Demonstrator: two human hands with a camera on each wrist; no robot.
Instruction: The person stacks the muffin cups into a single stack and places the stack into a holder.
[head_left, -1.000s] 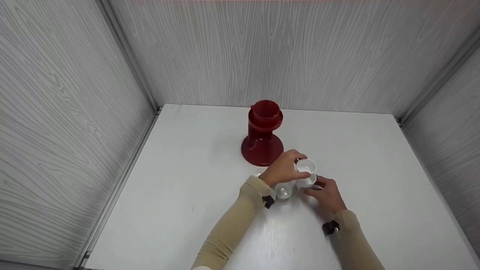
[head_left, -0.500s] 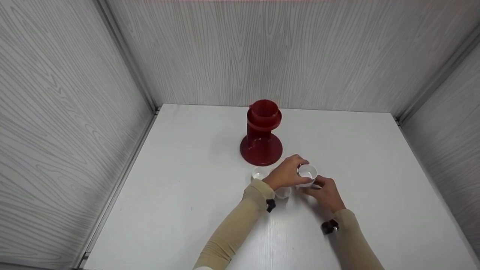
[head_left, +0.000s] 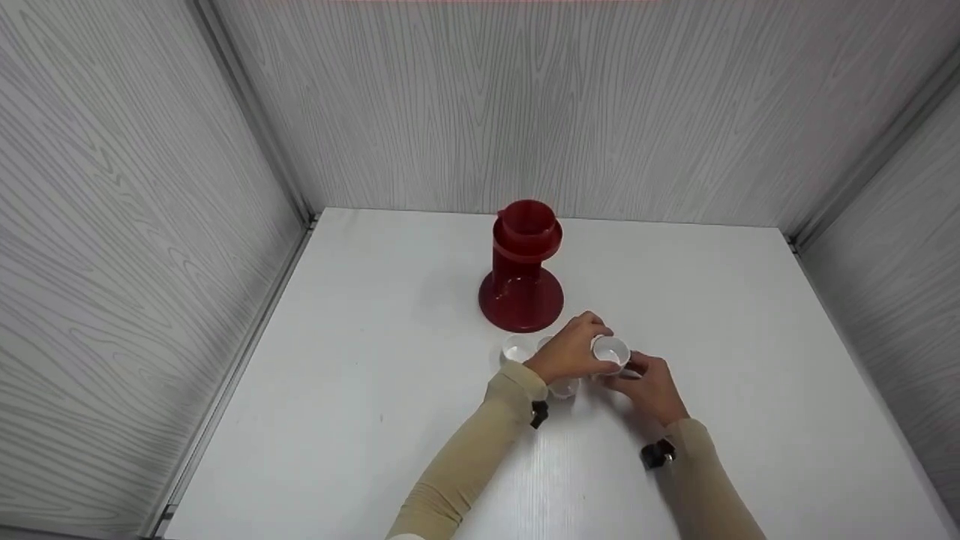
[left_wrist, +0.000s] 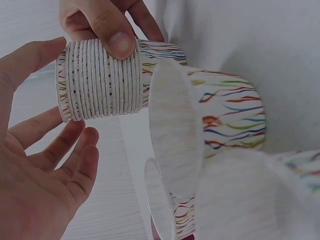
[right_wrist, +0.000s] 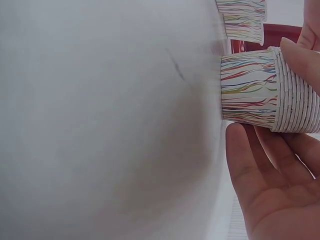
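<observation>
Both hands are at a nested stack of white paper cups (left_wrist: 100, 77) with coloured wavy lines, its many rims bunched at the upper end. The left hand (head_left: 574, 350) has its thumb and fingers around the topmost rim. From the other side the right hand (head_left: 651, 386) grips the stack, thumb on the rims in the left wrist view. The stack stands upright, its base close to the white table in the right wrist view. Left of it are several single cups: one cup (head_left: 517, 349) shows fully, another cup (head_left: 564, 388) is partly covered by the left hand.
Behind the hands stands a red plastic stand (head_left: 521, 300) with a round base and a cup-shaped top. Grey wood-grain panels (head_left: 450, 105) enclose the white table (head_left: 360, 420) at the back and both sides.
One second ago the left hand held a cup above the stack, with two rims showing. The held cup has come down onto the stack, and a single rim now shows there.
</observation>
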